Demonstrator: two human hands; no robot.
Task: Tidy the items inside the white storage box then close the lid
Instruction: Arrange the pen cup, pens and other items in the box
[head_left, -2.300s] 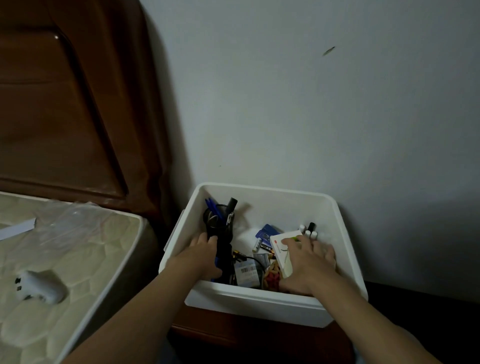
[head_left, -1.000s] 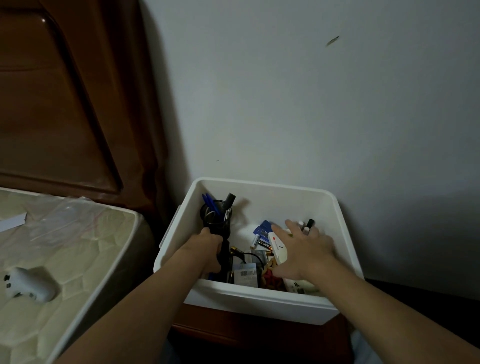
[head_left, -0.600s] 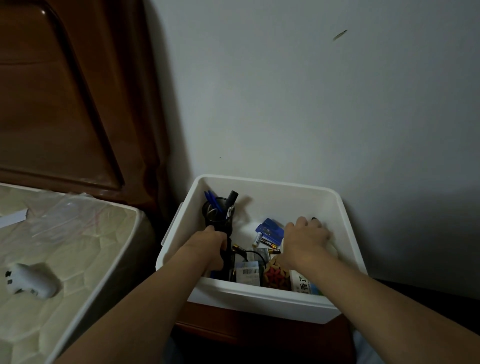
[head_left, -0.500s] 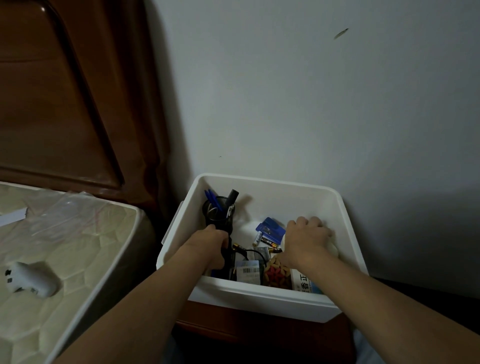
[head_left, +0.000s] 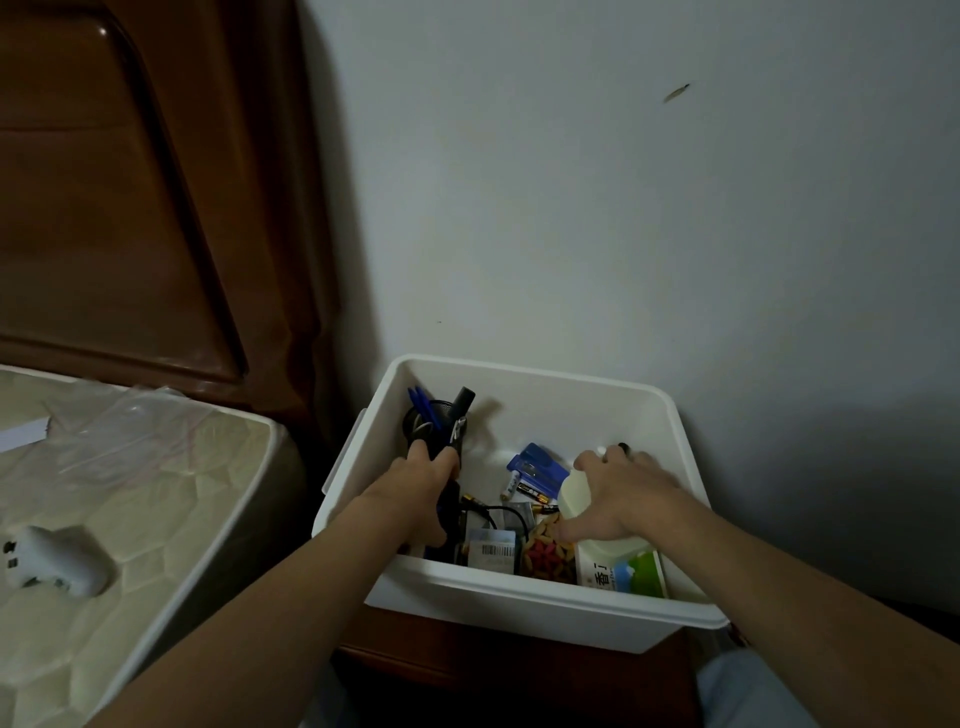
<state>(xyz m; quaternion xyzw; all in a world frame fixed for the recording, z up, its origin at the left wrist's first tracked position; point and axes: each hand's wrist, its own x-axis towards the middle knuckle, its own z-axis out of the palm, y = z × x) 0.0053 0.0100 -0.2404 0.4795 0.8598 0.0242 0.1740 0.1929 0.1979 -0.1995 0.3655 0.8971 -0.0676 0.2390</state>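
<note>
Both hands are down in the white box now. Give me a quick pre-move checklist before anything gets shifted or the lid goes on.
1. Left hand has firm hold of the black mesh pen cup: ok, fingers curl round it.
2. Right hand secure on the pale flat white packet: cannot tell, fingers spread over it.
3. Loose batteries gathered: not ok, lying beside the blue stapler.
4. Black cable coiled: not ok.
5. Lid within reach: cannot tell, none in view.
6. White plastic storage box steady on the wooden stand: ok.
</note>
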